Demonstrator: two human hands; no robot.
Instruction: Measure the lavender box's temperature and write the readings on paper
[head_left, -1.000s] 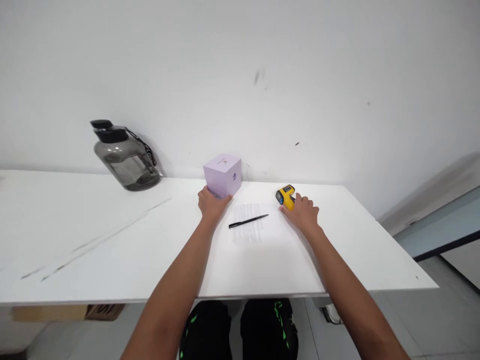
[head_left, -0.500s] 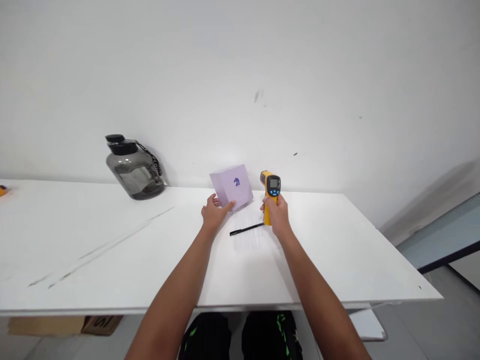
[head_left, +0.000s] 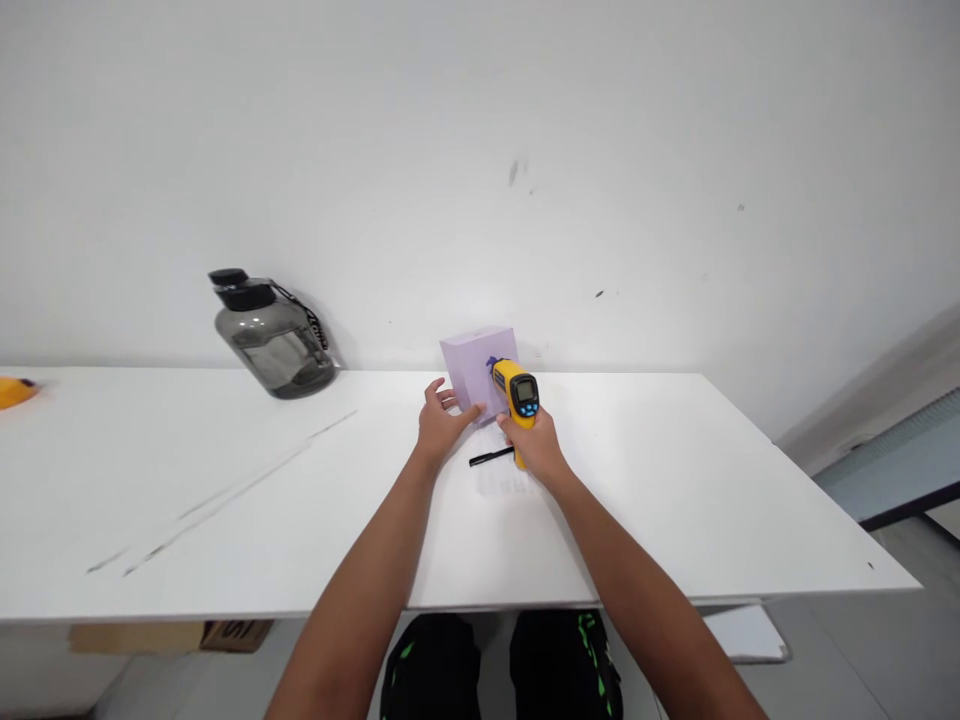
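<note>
My left hand (head_left: 442,425) grips a light purple box (head_left: 469,370) by its lower left corner, thumb across the front and fingers at the side. The box is tilted, with a dark emblem on its front partly covered. Wrapped round the handle of a yellow and black infrared thermometer gun (head_left: 514,385) is my right hand (head_left: 534,440). Its nose points at the front of the box, very close to the emblem; whether they touch I cannot tell. Below lies a black pen (head_left: 491,457), its right end hidden behind the thermometer and hand.
A grey see-through water jug (head_left: 274,345) with a black lid stands at the left against the wall. An orange-yellow object (head_left: 15,392) lies at the far left edge. The white table (head_left: 637,500) meets the wall behind and ends at the right.
My right hand has brought the thermometer gun left, up to the front of the box. The box has turned slightly, showing its top. The view has shifted a little.
</note>
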